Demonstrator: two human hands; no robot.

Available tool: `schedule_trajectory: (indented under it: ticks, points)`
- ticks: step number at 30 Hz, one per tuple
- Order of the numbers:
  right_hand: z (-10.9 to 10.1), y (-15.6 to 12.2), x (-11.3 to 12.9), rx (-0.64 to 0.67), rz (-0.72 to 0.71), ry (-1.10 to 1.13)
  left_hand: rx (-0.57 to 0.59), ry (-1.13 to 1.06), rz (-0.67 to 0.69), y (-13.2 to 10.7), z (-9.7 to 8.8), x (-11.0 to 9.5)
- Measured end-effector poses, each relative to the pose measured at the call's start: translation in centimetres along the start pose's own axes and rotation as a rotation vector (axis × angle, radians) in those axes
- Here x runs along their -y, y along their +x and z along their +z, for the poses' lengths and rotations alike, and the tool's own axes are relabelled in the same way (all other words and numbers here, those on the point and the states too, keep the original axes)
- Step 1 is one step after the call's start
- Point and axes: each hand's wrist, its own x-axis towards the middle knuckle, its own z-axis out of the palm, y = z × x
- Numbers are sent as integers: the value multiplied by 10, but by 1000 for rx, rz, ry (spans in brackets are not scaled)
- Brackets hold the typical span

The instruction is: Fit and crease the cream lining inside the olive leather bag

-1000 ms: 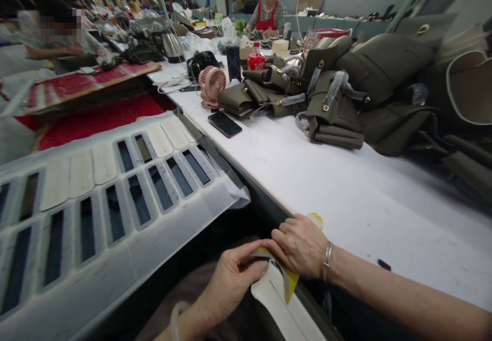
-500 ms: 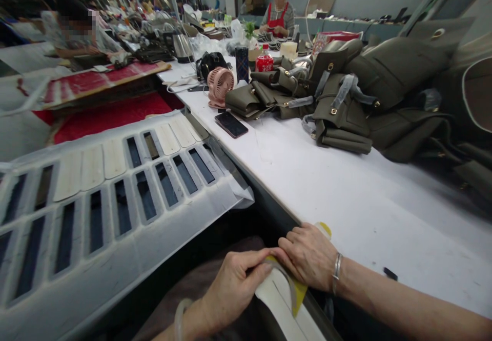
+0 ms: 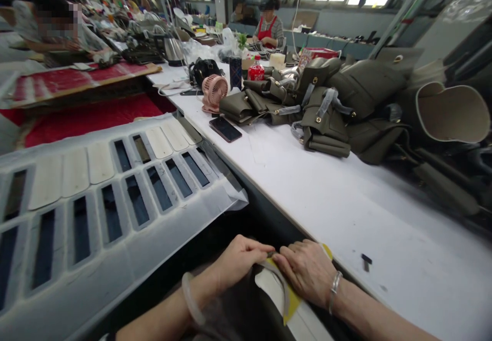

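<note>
My left hand point(image 3: 244, 256) pinches the far edge of an olive leather bag piece, its fingertips close to those of my right hand. A pale, cream-coloured panel point(image 3: 271, 284) with a curved end lies along this piece, just below my fingers. My right hand point(image 3: 309, 269) is closed over a yellow piece point(image 3: 292, 302), which shows below the fingers and again behind the knuckles; its kind is not clear. A greyish strip curves along the yellow piece. Much of the bag piece is in shadow or hidden by my hands and forearms.
Olive leather bags point(image 3: 323, 120) are heaped on the white table point(image 3: 307, 187). Nearer the left stand a phone point(image 3: 225, 128), a pink fan point(image 3: 214, 92) and a red-labelled bottle point(image 3: 256, 69). A slotted rack point(image 3: 115, 259) holds pale panels. Two people sit farther off.
My left hand has shifted forward from the panel's curved end to the piece's far edge, its fingertips now beside my right hand's. The camera view has turned slightly.
</note>
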Motion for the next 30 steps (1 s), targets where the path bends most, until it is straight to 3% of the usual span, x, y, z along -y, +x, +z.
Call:
schedule_trajectory:
  ticks: [3,5,7,9,15,24,27,30]
  points:
    - [-1,-16,-8,28,97,73,28,-31,-41,7,-1,-1]
    - [-1,-26,-17,36,244,200,47,-50,-57,7,-1,-3]
    - [-2,-33,-24,25,401,474,50,-60,-71,7,0,-5]
    - [-3,-31,-26,16,464,753,42,-70,-88,7,0,-8]
    - [-2,1,-20,103,238,1157,113,-30,-80,11,-1,-15]
    - [21,23,-15,83,220,1139,63,167,-25,16,1,4]
    - [20,25,-11,67,212,1084,75,16,-35,18,-1,3]
    - [12,21,-11,13,297,969,86,-165,-50,15,1,4]
